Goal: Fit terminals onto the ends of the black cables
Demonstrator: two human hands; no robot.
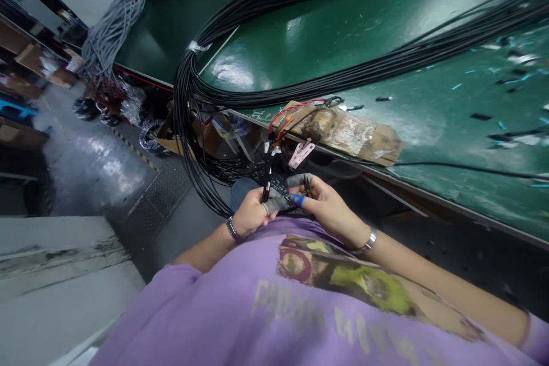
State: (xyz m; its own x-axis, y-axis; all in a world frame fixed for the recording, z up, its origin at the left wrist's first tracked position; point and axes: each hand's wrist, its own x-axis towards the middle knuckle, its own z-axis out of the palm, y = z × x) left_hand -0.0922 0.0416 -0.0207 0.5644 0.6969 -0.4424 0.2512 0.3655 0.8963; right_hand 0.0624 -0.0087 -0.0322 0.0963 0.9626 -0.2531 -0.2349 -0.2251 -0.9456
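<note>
Low in front of my purple shirt, my left hand [252, 213] is closed, with grey wrapping on its fingers. A black cable end [267, 178] with white marks rises from its grip. Close beside it, my right hand [332, 206] is closed around a small dark pronged tool [307, 186], partly hidden by the fingers; its exact kind is unclear. Blue tape [297, 199] wraps one right digit. Just beyond the hands, a pale pink clip [301, 153] hangs at the table edge beside red and orange wires [281, 126].
A long bundle of black cables [266, 97] loops across the green table [343, 28] and droops off its edge. A taped wooden block [364, 137] lies at that edge. Black and blue scraps [481, 116] are scattered at right. Grey cables [112, 26] hang at left.
</note>
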